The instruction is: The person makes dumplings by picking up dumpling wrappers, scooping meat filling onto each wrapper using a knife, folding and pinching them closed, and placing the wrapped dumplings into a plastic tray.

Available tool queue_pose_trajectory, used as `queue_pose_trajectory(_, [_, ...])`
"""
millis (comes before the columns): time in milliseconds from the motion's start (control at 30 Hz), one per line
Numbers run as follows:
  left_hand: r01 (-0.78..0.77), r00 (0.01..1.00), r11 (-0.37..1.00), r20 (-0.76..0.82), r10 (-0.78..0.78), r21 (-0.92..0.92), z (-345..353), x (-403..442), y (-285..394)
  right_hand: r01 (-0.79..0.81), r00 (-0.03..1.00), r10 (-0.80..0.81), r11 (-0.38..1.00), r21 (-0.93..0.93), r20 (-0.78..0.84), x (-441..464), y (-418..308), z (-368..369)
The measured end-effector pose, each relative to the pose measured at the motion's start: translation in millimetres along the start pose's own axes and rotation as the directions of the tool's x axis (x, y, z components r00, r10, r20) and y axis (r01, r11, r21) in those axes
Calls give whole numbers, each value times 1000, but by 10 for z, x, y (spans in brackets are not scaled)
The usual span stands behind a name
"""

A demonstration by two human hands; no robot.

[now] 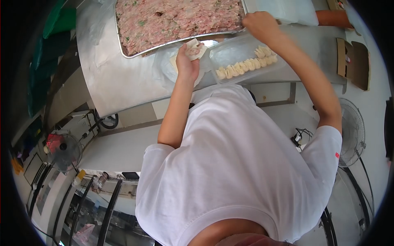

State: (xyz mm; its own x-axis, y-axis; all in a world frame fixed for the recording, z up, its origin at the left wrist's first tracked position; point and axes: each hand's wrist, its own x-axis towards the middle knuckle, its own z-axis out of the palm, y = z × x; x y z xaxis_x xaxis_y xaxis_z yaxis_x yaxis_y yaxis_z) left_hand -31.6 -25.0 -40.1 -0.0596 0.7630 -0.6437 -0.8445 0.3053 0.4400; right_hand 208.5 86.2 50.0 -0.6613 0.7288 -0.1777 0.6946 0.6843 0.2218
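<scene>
My left hand [187,65] holds a pale dumpling wrapper [200,52] on its fingers, with a little pink meat filling on it. My right hand [262,28] is closed at the right rim of a metal tray [122,48]; what its fingers grip is hidden. Ground meat [176,20] flecked with green fills the tray. Beneath my left hand, more wrappers lie on a sheet of clear plastic. Beside it, a clear plastic container [230,55] holds a row of folded dumplings [246,65] along its near side, with several more at its right end.
The metal table [100,78] carries all of this. Clear plastic [283,10] lies at the back right, where another person's arm [334,18] shows. An open cardboard box [359,65] is at the right. Fans [352,131] stand on both sides behind me.
</scene>
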Motion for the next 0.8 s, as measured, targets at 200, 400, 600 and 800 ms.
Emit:
queue_pose_trajectory(200, [-1, 1000, 1000, 7, 0, 3, 41, -17, 66, -9, 998, 2, 993, 118, 56, 46, -50, -333])
queue_pose_trajectory(400, [-13, 1000, 1000, 11, 13, -25, 89, 15, 76, -82, 983, 162, 815, 573, -89, -203, 90, -335])
queue_pose_trajectory(600, [-77, 994, 995, 77, 82, -64, 347, -11, 43, -172, 966, 249, 396, 902, 75, -531, -177, -173])
queue_pose_trajectory(800, [9, 992, 990, 126, 9, -142, 695, -128, 123, -202, 918, 360, 785, 586, -165, -731, -946, -141])
